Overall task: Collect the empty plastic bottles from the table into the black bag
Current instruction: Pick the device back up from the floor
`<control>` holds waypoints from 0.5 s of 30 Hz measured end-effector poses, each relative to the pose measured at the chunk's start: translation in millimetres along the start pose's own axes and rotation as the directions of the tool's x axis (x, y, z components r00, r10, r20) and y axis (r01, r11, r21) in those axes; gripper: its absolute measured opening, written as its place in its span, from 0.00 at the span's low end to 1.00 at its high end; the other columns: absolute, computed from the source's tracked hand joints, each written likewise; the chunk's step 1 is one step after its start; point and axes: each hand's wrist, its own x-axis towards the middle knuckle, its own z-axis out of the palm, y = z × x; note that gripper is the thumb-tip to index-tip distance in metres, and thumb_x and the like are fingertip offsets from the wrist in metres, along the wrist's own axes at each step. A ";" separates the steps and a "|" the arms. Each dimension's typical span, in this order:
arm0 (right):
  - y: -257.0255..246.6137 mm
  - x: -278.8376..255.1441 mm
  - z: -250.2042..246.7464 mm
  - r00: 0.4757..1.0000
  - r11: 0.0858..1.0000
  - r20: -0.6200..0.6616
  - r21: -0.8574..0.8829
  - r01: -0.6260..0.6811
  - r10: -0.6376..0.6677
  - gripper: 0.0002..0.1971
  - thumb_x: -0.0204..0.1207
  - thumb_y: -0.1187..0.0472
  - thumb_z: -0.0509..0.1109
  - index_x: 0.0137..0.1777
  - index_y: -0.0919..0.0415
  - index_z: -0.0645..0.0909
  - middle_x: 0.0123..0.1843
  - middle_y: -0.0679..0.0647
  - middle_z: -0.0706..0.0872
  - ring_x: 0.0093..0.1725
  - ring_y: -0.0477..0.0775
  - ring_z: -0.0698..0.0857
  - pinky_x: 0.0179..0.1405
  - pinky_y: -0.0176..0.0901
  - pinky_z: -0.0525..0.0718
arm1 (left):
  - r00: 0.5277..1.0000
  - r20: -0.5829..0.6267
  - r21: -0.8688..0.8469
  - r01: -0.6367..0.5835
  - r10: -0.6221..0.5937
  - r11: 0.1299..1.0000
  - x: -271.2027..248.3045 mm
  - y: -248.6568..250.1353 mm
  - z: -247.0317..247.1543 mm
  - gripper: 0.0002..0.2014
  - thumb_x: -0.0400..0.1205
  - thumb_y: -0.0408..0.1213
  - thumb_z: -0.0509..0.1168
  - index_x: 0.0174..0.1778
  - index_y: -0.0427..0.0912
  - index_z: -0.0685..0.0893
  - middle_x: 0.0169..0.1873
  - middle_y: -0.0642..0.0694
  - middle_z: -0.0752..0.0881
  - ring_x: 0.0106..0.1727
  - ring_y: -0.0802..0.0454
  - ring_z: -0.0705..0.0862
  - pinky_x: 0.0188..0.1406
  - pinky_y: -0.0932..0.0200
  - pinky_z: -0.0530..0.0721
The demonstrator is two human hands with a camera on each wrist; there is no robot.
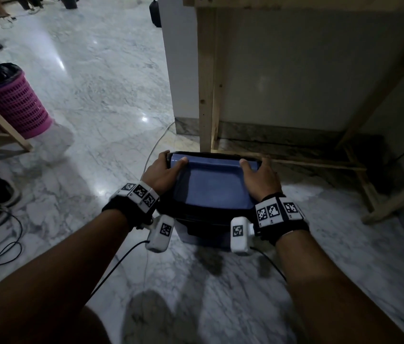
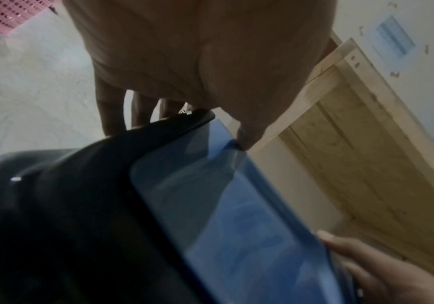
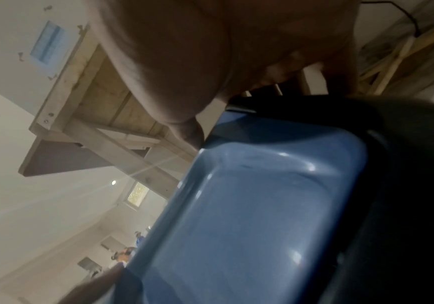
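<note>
A blue plastic bin stands on the marble floor, with the black bag wrapped around the outside of its rim. My left hand grips the bin's far left corner, thumb inside. My right hand grips the far right corner the same way. The left wrist view shows my left hand over the black bag and the blue inside. The right wrist view shows my right hand on the bin and bag. The bin's inside looks bare. No bottles are in view.
A wooden table leg rises just behind the bin, with a floor brace to the right. A pink basket with a black liner stands at the left. Cables trail across the floor. Someone's shoe is at the left edge.
</note>
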 end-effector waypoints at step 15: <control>1.6 12.1 4.6 0.999 0.999 -0.011 -0.001 0.045 -0.045 0.39 0.78 0.35 0.59 0.81 0.59 0.58 0.80 0.63 0.71 0.77 0.67 0.72 0.73 0.58 0.72 | 1.000 -0.014 -0.016 0.011 -0.012 1.000 15.0 0.4 1.1 0.36 0.81 0.62 0.60 0.80 0.43 0.67 0.74 0.40 0.78 0.71 0.39 0.79 0.71 0.44 0.76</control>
